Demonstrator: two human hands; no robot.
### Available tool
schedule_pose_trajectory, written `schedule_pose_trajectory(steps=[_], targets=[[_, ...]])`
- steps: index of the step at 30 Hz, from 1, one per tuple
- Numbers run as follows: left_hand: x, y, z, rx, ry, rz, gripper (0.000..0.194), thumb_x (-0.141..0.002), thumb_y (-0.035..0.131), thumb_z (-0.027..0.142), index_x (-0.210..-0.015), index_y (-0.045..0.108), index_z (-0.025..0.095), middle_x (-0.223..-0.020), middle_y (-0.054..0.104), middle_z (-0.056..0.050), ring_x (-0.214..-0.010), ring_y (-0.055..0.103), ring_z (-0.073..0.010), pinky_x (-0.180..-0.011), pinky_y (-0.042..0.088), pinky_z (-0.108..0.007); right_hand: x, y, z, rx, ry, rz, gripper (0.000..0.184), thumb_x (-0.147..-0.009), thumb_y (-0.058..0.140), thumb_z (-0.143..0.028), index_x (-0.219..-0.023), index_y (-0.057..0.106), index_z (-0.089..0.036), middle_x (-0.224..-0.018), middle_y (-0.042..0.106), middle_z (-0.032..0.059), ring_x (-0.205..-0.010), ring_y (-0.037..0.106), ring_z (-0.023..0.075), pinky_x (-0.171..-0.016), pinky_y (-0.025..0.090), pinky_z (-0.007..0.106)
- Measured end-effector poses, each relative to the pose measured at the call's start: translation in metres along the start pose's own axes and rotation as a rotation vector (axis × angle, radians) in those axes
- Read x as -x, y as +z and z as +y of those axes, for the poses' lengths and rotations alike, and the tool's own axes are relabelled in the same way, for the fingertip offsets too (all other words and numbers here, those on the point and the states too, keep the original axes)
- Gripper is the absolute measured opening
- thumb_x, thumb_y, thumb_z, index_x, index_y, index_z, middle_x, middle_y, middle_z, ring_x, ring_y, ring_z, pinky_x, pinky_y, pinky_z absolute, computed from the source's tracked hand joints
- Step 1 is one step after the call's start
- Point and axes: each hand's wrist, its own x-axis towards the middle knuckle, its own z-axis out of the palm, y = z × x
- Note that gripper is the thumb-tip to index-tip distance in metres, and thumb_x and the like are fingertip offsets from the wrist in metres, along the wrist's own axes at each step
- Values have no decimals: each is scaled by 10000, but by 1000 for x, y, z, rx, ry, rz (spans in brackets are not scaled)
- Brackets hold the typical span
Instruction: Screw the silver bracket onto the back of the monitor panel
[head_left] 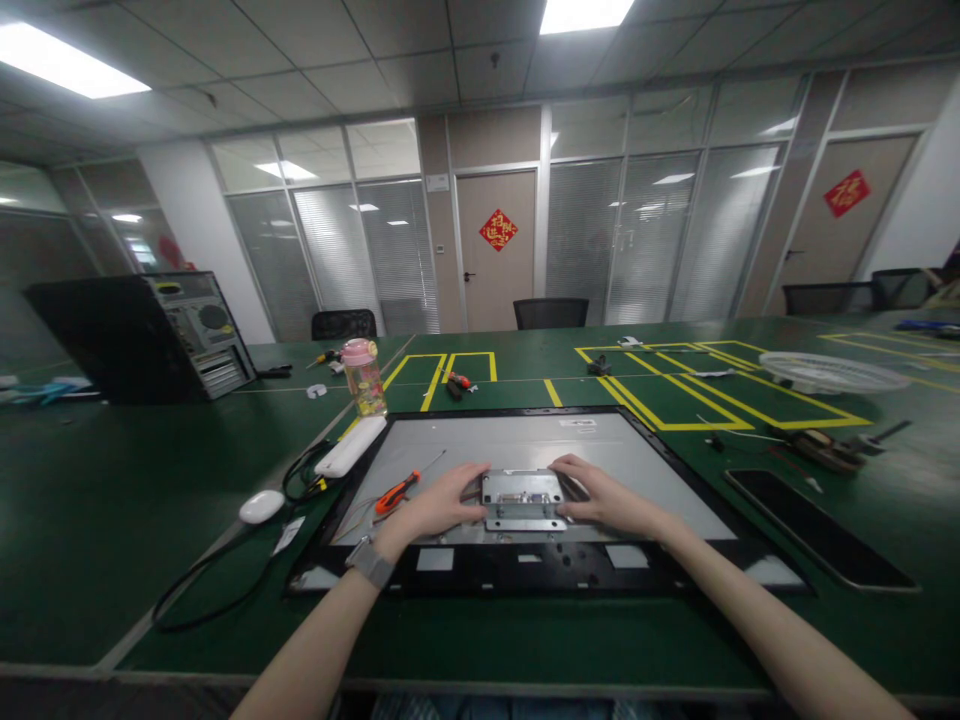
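A silver metal bracket [523, 497] with holes and a raised hinge-like middle lies over the grey back of a flat display panel [637, 480] framed in black. My left hand [448, 500] grips the bracket's left edge, thumb at the near side and fingers at the far side. On the opposite edge, my right hand [600, 497] grips it the same way. Whether the bracket rests on the panel or is slightly raised, I cannot tell. An orange and black screwdriver [397, 492] lies on the panel, left of my left hand.
Left of the panel are a white power bank [351, 447], black cable, a white mouse-like case [261, 507] and a pink-lidded bottle [364, 377]. A computer tower [142, 335] stands far left. A dark phone-like slab [817, 525] and a tool [825, 448] lie right.
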Motion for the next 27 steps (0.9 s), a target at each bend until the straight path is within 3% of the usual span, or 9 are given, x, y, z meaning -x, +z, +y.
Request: schedule_pose_trajectory(steps=[9,14,23,27], targets=[[14,-9,16,26,56,94,676,-702,705,285,-1339,477,263,-1339,527,-49,-1205,506,-243,-1051,365,-367,3,-6,-7,-24,-63,35,524,-734,682,-411,-1188,546,-189,-1225,534,89,-1138,506,268,-995,391,377],[18,-8,21,12,75,90,699,-609,746,188,-1274,539,252,-1244,581,-45,-1122,552,-240,-1002,408,-364,7,-4,-9,-29,-63,44,553,-646,739,-350,-1136,533,-198,-1172,540,67,-1094,516,261,-963,408,373],[17,-7,26,16,133,75,661,-608,733,152,-1243,563,227,-1189,579,-57,-1099,554,-227,-984,425,-357,8,-5,-15,-42,-74,74,532,-601,737,-258,-1076,503,-211,-1124,512,39,-1047,510,239,-936,410,349],[16,-5,21,9,132,62,636,-618,738,155,-1228,574,232,-1192,580,-56,-1102,553,-228,-994,416,-360,8,-5,-15,-36,-58,49,520,-626,724,-291,-1091,504,-216,-1128,513,42,-1055,509,252,-932,414,364]])
